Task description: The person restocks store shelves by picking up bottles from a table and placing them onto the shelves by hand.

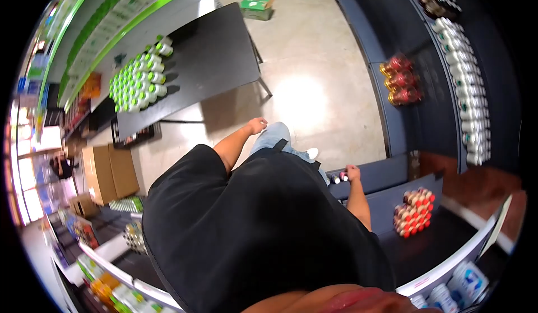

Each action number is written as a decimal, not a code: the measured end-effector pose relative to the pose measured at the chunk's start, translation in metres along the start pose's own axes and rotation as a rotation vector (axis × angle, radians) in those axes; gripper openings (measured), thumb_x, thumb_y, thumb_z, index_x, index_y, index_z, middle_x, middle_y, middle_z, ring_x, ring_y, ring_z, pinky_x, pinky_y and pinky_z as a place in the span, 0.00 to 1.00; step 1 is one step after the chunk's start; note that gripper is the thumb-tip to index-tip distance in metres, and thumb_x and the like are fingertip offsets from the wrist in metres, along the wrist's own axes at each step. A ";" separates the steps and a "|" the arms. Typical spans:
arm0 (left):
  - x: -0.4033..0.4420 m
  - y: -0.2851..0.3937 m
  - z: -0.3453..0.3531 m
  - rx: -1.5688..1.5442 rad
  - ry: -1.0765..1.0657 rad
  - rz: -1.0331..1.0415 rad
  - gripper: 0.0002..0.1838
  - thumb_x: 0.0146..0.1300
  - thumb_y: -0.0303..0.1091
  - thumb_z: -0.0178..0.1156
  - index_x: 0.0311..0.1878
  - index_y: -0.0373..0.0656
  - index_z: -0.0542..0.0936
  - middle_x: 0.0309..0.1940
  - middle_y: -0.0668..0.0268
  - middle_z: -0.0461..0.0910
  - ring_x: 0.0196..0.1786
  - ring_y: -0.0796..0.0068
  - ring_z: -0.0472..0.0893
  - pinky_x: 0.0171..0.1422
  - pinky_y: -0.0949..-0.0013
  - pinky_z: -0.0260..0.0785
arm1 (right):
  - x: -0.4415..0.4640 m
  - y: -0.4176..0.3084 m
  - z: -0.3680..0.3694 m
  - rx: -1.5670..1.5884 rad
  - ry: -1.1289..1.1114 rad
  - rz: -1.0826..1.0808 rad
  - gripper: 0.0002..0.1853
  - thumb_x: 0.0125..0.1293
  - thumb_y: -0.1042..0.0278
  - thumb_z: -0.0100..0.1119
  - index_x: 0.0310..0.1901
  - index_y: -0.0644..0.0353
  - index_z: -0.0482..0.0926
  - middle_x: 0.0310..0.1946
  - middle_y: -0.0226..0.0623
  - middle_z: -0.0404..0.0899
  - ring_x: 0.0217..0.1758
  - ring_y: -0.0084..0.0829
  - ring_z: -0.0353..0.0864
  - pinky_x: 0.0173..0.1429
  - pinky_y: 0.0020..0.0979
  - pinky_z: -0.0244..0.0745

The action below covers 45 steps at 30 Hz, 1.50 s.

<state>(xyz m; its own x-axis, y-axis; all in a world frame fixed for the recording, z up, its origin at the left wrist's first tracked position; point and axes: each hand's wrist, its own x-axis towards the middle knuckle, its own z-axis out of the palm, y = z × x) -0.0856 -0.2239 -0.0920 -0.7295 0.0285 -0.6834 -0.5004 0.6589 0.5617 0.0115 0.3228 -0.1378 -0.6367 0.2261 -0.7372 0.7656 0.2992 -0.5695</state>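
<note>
My left hand [257,125] hangs beside my left thigh, away from the shelves and the table. Its fingers are curled loosely inward, and I see nothing in them. On the other side, my right hand [352,173] reaches down to a low dark shelf [378,174]. The fingers are closed at a small bottle with a white end [343,176], which they appear to grip; the grasp is small and partly hidden. Another small dark bottle [335,179] stands just left of it, close to my leg.
A black table [210,49] at front left carries many green-capped bottles [139,83]. A green box [258,8] sits on the floor. Cardboard boxes [109,173] stand at left. Shelves at right hold red-wrapped packs [402,80], white bottles [464,88] and red-capped bottles [413,213].
</note>
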 end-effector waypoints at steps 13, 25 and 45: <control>-0.032 -0.053 0.030 -0.358 0.128 -0.178 0.17 0.58 0.41 0.51 0.42 0.41 0.81 0.35 0.59 0.82 0.31 0.69 0.81 0.40 0.67 0.74 | 0.095 -0.139 0.044 -0.320 -0.333 0.063 0.14 0.61 0.55 0.52 0.45 0.51 0.75 0.36 0.34 0.81 0.31 0.32 0.80 0.28 0.34 0.67; 0.096 -0.065 -0.034 0.020 0.045 -0.014 0.21 0.58 0.47 0.48 0.46 0.44 0.81 0.52 0.52 0.76 0.56 0.54 0.74 0.59 0.61 0.67 | 0.126 -0.283 0.136 -0.465 -0.422 -0.361 0.09 0.60 0.67 0.58 0.40 0.60 0.78 0.30 0.37 0.81 0.30 0.26 0.80 0.34 0.27 0.75; 0.126 -0.018 -0.094 -0.313 0.154 -0.352 0.16 0.55 0.42 0.52 0.40 0.45 0.82 0.33 0.62 0.82 0.32 0.70 0.80 0.40 0.66 0.73 | 0.309 -0.501 0.182 -0.917 -0.673 -0.211 0.12 0.62 0.63 0.49 0.41 0.60 0.78 0.27 0.38 0.81 0.26 0.30 0.80 0.22 0.31 0.72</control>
<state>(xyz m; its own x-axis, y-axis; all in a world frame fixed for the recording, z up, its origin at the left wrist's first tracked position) -0.2126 -0.3025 -0.1447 -0.5399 -0.2818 -0.7932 -0.8274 0.3508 0.4386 -0.5528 0.0744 -0.1465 -0.3547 -0.3655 -0.8606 0.1199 0.8951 -0.4295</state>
